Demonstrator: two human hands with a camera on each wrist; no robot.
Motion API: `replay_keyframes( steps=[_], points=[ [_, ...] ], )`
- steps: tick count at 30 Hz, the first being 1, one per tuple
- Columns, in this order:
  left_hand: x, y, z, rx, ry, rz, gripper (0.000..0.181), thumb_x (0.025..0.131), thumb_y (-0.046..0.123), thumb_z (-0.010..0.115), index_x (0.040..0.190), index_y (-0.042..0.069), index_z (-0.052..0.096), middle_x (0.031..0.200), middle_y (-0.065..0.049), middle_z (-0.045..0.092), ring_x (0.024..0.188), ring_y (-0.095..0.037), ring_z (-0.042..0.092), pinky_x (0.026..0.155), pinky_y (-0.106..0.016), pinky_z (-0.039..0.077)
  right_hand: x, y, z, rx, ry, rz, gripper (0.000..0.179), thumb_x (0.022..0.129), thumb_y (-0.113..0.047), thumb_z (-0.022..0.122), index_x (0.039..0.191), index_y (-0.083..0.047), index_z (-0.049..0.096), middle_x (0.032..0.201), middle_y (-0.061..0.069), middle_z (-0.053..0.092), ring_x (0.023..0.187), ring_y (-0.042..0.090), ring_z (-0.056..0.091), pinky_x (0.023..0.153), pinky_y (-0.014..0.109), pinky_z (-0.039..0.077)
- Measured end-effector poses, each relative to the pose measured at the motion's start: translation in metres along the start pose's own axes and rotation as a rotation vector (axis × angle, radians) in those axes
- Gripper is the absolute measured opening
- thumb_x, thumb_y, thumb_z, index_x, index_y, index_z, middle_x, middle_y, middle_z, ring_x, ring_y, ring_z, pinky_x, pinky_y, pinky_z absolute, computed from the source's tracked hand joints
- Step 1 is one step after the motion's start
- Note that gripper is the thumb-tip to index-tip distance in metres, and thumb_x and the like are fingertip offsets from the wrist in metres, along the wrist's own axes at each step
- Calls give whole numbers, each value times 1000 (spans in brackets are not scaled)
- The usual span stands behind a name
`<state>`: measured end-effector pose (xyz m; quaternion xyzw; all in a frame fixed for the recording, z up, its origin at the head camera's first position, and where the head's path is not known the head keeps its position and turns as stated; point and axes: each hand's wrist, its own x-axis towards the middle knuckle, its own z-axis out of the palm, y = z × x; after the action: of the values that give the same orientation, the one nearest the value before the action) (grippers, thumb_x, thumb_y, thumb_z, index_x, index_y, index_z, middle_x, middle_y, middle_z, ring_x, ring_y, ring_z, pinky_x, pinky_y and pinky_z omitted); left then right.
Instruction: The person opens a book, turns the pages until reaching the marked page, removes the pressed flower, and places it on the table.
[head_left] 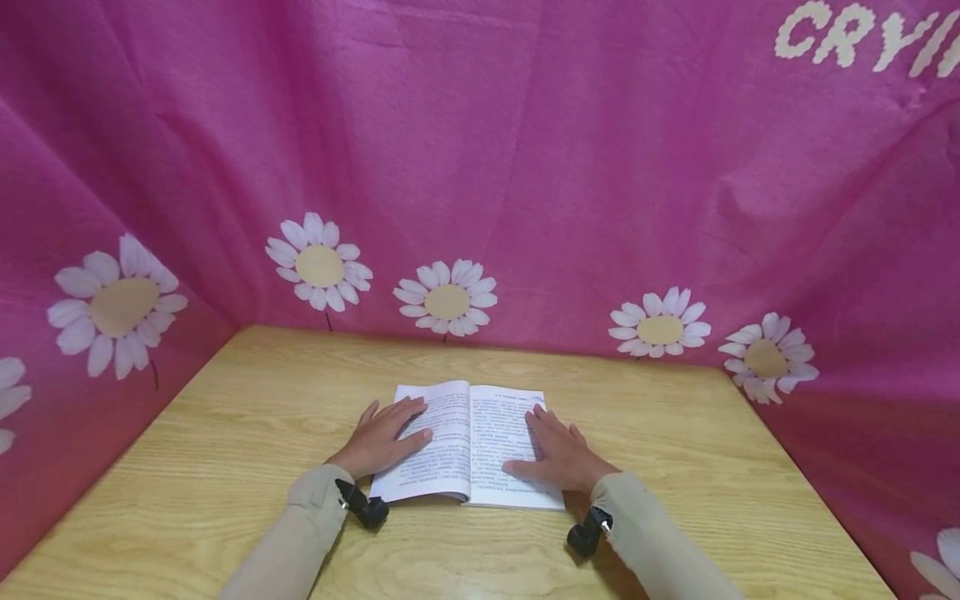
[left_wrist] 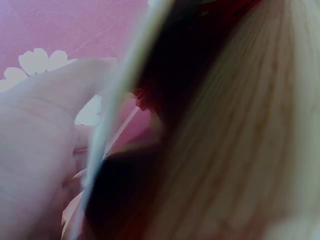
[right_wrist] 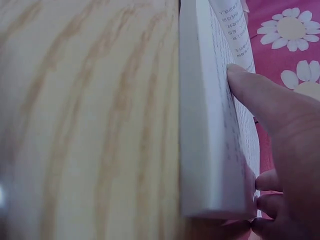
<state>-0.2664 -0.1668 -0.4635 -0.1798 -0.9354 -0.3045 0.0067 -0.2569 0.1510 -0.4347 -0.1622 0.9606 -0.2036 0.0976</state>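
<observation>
A thick, white-paged book (head_left: 491, 429) with dark print is laid open on a pale yellow wood-grain table (head_left: 675, 467). Its left side is touched by the bare left hand (head_left: 384, 439), its right side by the bare right hand (head_left: 561, 454) (in both, fingers extended, thumb apart). Behind, a magenta cloth (head_left: 525, 167) patterned with white daisies (head_left: 447, 302) is hung.

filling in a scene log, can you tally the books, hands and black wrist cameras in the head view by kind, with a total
Open book: 1
Hands: 2 (left hand, right hand)
Black wrist cameras: 2 (left camera, right camera)
Total: 5
</observation>
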Motion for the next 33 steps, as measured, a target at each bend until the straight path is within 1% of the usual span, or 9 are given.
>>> replay_keyframes(
  steps=[12, 16, 24, 28, 29, 31, 32, 33],
  points=[
    [0, 0, -1, 12, -7, -3, 63, 94, 53, 52, 144, 16, 46, 152, -2, 39, 144, -23, 26, 116, -54, -1, 1, -3, 3, -7, 8, 21, 105, 76, -72, 61, 153, -9, 27, 160, 11, 18, 147, 30, 10, 115, 59, 5],
    [0, -1, -2, 10, -8, -7, 63, 94, 53, 52, 145, 16, 46, 152, -2, 38, 144, -23, 26, 116, -54, -1, 1, -4, 4, -10, 11, 21, 105, 76, -72, 61, 153, -9, 27, 160, 11, 18, 148, 31, 8, 115, 59, 5],
    [1, -2, -1, 20, -9, -13, 64, 93, 55, 51, 145, 17, 45, 153, -1, 38, 144, -23, 25, 116, -53, -1, 3, -4, 4, 33, 24, 27, 108, 74, -70, 66, 155, -12, 21, 160, 8, 18, 148, 33, 4, 114, 61, 3],
    [1, -1, -1, 12, -4, -7, 64, 93, 54, 52, 145, 17, 46, 152, -2, 38, 144, -23, 26, 116, -54, -1, 3, -4, 1, 52, 15, 29, 108, 73, -70, 66, 155, -14, 21, 160, 6, 20, 148, 33, 4, 114, 62, 1],
    [1, 0, -1, 9, -5, -5, 64, 94, 54, 52, 144, 16, 46, 152, -2, 39, 144, -23, 26, 116, -53, -1, 3, -4, -1, 63, 15, 23, 107, 74, -70, 65, 154, -14, 22, 159, 7, 21, 147, 34, 4, 113, 63, 1],
    [1, 0, -1, 1, -4, -1, 63, 94, 54, 52, 144, 16, 46, 152, -3, 39, 144, -24, 26, 116, -54, -1, 2, -3, -3, 87, 3, 25, 102, 78, -71, 60, 154, -14, 23, 159, 6, 22, 148, 33, 4, 113, 62, -1],
    [1, 1, -1, -3, -5, 0, 64, 94, 54, 52, 144, 16, 46, 152, -3, 39, 144, -24, 26, 116, -54, -1, 2, -3, -5, 122, -2, 30, 98, 81, -70, 56, 154, -14, 23, 159, 6, 22, 148, 32, 5, 114, 61, -1],
    [1, 1, -1, -6, -4, 4, 63, 94, 53, 52, 144, 15, 46, 152, -3, 39, 144, -25, 27, 116, -54, -1, 1, -2, -8, 179, -11, 35, 92, 85, -68, 52, 154, -14, 23, 159, 7, 22, 148, 32, 5, 114, 60, -3]
  ],
)
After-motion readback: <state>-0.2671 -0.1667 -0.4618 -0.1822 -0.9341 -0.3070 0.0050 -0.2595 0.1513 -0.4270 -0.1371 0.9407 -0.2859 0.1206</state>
